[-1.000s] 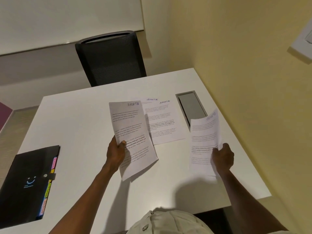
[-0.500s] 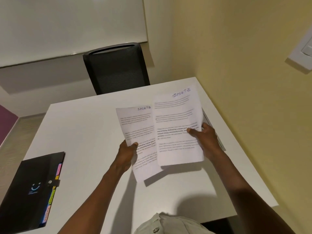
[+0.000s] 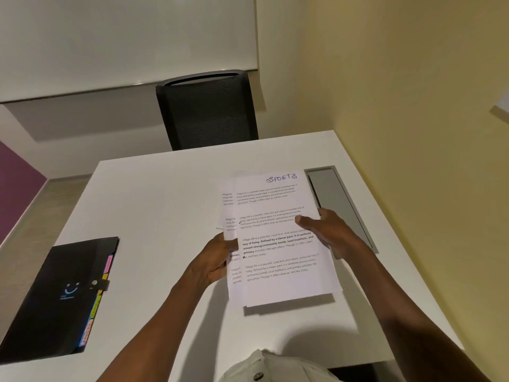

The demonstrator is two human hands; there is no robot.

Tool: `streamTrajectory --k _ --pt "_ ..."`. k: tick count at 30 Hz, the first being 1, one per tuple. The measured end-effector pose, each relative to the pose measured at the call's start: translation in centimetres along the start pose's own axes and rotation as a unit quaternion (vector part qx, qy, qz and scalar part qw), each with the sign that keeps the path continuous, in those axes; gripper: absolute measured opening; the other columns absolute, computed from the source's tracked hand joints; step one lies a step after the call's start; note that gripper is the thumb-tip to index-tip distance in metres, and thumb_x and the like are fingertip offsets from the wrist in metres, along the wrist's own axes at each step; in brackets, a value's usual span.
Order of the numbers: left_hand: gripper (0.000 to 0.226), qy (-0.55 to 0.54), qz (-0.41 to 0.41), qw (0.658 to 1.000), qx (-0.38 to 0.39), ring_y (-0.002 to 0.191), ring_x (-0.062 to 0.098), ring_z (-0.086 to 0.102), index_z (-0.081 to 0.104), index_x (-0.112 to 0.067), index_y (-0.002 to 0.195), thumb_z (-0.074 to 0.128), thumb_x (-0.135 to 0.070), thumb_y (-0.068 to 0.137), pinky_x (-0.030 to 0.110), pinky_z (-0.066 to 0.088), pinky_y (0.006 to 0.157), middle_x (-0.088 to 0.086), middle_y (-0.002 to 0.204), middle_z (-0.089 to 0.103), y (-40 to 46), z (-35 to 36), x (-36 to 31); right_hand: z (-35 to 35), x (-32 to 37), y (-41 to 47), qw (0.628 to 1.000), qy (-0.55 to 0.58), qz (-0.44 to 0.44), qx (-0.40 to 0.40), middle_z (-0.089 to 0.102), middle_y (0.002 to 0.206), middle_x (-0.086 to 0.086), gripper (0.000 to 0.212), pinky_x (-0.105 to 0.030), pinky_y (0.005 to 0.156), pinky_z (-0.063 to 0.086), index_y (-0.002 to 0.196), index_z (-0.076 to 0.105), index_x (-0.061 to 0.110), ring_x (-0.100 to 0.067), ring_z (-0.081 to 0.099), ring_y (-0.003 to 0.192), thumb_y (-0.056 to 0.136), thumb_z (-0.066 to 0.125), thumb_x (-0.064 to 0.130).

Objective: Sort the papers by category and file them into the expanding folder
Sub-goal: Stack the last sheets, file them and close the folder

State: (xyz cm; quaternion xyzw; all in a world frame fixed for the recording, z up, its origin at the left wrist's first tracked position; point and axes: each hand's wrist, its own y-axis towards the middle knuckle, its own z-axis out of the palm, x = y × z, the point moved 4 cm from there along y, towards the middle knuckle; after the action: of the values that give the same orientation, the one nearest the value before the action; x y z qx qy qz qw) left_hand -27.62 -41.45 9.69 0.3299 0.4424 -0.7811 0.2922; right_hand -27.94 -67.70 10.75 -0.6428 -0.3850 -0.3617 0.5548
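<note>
One white table (image 3: 154,210), yellow wall (image 3: 413,106)

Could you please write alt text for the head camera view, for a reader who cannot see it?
Both hands, left hand and right hand, hold a stack of papers headed SPORTS above a white table. A closed black expanding folder with coloured tabs lies at the table's left; a black chair stands behind.

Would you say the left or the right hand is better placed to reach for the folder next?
Left, probably. The folder lies at the table's left edge, on the left hand side; the right hand grips the papers on the far side.
</note>
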Motion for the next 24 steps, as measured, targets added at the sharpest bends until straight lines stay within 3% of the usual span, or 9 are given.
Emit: streamTrajectory --k 2,4,6,7,10,13,18,22,24 --pt "0.034 -0.02 -0.003 1.0 -0.021 0.094 0.031 0.072 0.058 0.002 0.13 0.054 -0.008 0.098 0.043 0.059 0.081 0.018 0.112 0.071 0.0 0.2 0.1 1.2 0.1 0.0 0.999 0.042 -0.022 0.023 0.071 0.117 -0.002 0.042 -0.042 0.099 0.051 0.12 0.064 0.014 -0.017 0.07 0.101 0.081 0.079 0.022" --pt "0.045 -0.061 -0.013 0.996 -0.064 0.102 0.032 0.07 0.063 -0.008 0.127 0.046 -0.041 0.101 0.048 0.057 0.089 0.014 0.114 0.072 0.2 0.2 0.4 2.4 -0.3 0.3 0.998 0.051 -0.042 0.014 0.074 0.109 -0.002 0.031 -0.045 0.098 0.052 0.112 0.069 0.014 -0.02 0.071 0.1 0.082 0.073 0.005" --pt "0.062 -0.045 -0.012 0.991 -0.127 0.105 0.031 0.069 0.067 -0.02 0.118 0.036 -0.067 0.093 0.047 0.053 0.093 0.01 0.112 0.073 0.7 -0.2 0.4 3.5 -0.5 0.3 0.997 0.053 -0.053 -0.011 0.075 0.105 0.002 0.03 -0.047 0.098 0.052 0.109 0.069 0.017 -0.02 0.071 0.1 0.081 0.072 0.005" --pt "0.063 -0.019 0.004 0.987 -0.157 0.102 0.027 0.069 0.069 -0.021 0.112 0.036 -0.07 0.091 0.042 0.054 0.09 0.008 0.105 0.075 0.8 -0.3 0.4 4.0 -0.6 0.4 0.996 0.051 -0.065 -0.025 0.075 0.105 0.004 0.032 -0.047 0.098 0.052 0.111 0.068 0.018 -0.019 0.071 0.1 0.081 0.072 0.009" --pt "0.034 0.083 0.132 0.969 -0.19 0.097 0.018 0.072 0.07 -0.015 0.113 0.056 -0.042 0.097 0.03 0.057 0.082 0.004 0.105 0.076 0.7 -0.7 -0.8 4.6 0.1 0.1 0.991 0.022 -0.105 -0.074 0.073 0.107 0.006 0.034 -0.036 0.092 0.055 0.118 0.064 0.019 -0.013 0.069 0.1 0.085 0.072 0.021" --pt "0.026 0.182 0.212 0.936 -0.215 0.101 0.015 0.071 0.068 -0.015 0.12 0.063 -0.023 0.096 0.038 0.056 0.092 -0.003 0.11 0.074 0.6 -1.6 -1.7 5.0 1.3 -0.3 0.985 0.017 -0.151 -0.084 0.073 0.103 0.01 0.031 -0.027 0.081 0.057 0.116 0.065 0.019 -0.009 0.07 0.093 0.086 0.073 0.022" --pt "0.022 0.214 0.226 0.913 -0.263 0.1 0.01 0.069 0.064 -0.018 0.119 0.06 -0.024 0.097 0.033 0.056 0.086 -0.01 0.109 0.072 0.4 -2.6 -1.1 5.5 0.9 0.1 0.981 0.052 -0.168 -0.082 0.074 0.1 0.007 0.029 -0.026 0.075 0.057 0.109 0.067 0.023 -0.013 0.071 0.09 0.082 0.078 0.017" --pt "0.029 0.236 0.195 0.909 -0.282 0.105 0.015 0.066 0.06 -0.018 0.125 0.06 -0.024 0.096 0.038 0.054 0.089 -0.006 0.115 0.07 0.1 -4.0 1.6 6.4 -2.1 0.5 0.988 0.075 -0.123 -0.058 0.075 0.102 0.006 0.035 -0.033 0.081 0.059 0.111 0.069 0.024 -0.017 0.071 0.094 0.079 0.081 0.02" --pt "0.032 0.248 0.175 0.91 -0.281 0.109 0.016 0.064 0.056 -0.019 0.128 0.057 -0.027 0.097 0.041 0.052 0.093 -0.005 0.119 0.068 0.2 -4.4 3.2 6.8 -3.7 0.5 0.99 0.085 -0.097 -0.051 0.075 0.101 0.007 0.033 -0.028 0.077 0.059 0.11 0.069 0.025 -0.018 0.072 0.094 0.079 0.08 0.018"
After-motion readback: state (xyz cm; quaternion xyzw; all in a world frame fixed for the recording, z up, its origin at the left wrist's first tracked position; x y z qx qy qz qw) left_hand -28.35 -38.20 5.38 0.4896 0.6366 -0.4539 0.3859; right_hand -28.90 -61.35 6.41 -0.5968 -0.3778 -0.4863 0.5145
